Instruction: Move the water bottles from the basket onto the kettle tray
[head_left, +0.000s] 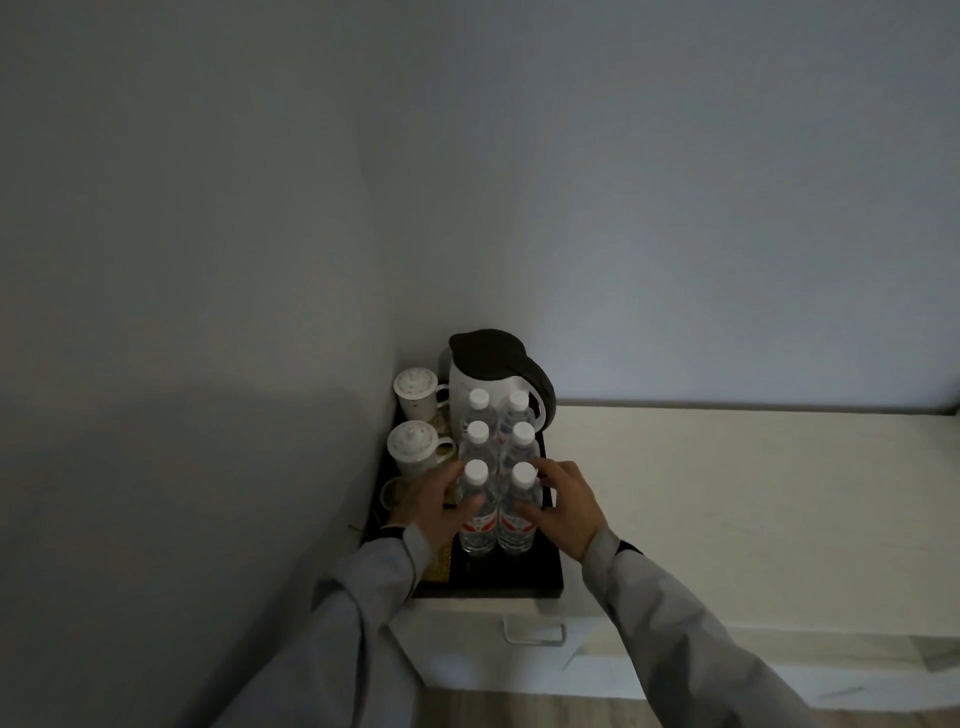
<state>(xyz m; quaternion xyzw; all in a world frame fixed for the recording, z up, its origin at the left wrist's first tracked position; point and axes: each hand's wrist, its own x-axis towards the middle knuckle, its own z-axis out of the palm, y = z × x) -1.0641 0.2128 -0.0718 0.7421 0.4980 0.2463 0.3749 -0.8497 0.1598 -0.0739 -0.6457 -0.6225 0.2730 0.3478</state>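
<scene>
- Near edge of black rectangular kettle tray flush with front corner of pale cream counter; broad open surface to the right, wall tight on the left.
- Six clear plastic water bottles with white caps upright on the tray in two rows of three, touching.
- Left hand spread against the nearest left bottle, right hand against the nearest right bottle; each grip loose, fingers splayed, not closed round.
- Grey sleeves to the wrists.
- Left of bottles: two white lidded ceramic cups.
- Behind: white electric kettle with dark lid and handle, close against the rear bottles.
</scene>
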